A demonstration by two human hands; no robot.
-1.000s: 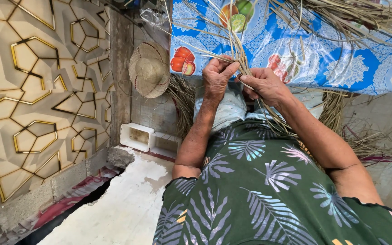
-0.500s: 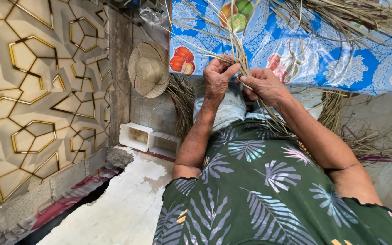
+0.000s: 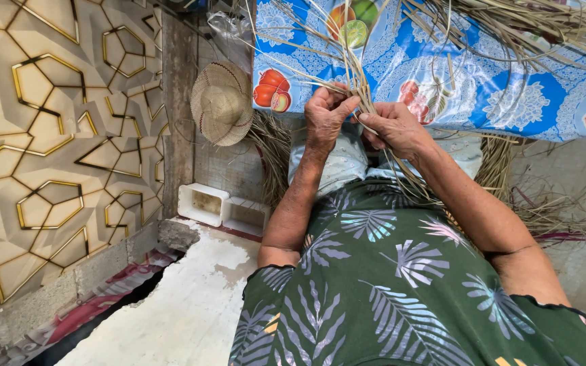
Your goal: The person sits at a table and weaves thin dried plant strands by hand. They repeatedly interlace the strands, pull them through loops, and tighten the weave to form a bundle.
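A: While both hands sit raised at chest height, the left hand (image 3: 325,112) is curled closed around a bundle of dried palm strands (image 3: 355,74); the right hand (image 3: 393,127) is pinched shut on the same bundle just beside it; the 2 hands touch or nearly touch.

B: Why so close together?

A: Judged: a tight paired grip keeps the thin strips tensioned and crossed where the fingers meet; the loose ends fan upward and outward in front of the blue fruit-print tablecloth (image 3: 442,74), and longer ends trail down over the person's lap.

B: Where is the stock?

A: More dried strands (image 3: 544,24) are heaped on top of the cloth-covered table, within arm's reach; further fibres (image 3: 551,210) lie scattered on the floor at the right.

B: Other items?

A: 1 woven straw hat (image 3: 222,104) hangs on the wall at the left; 2 white rectangular trays (image 3: 224,207) rest on the floor below it, well apart from the hands; the person wears a green leaf-print garment (image 3: 388,285).
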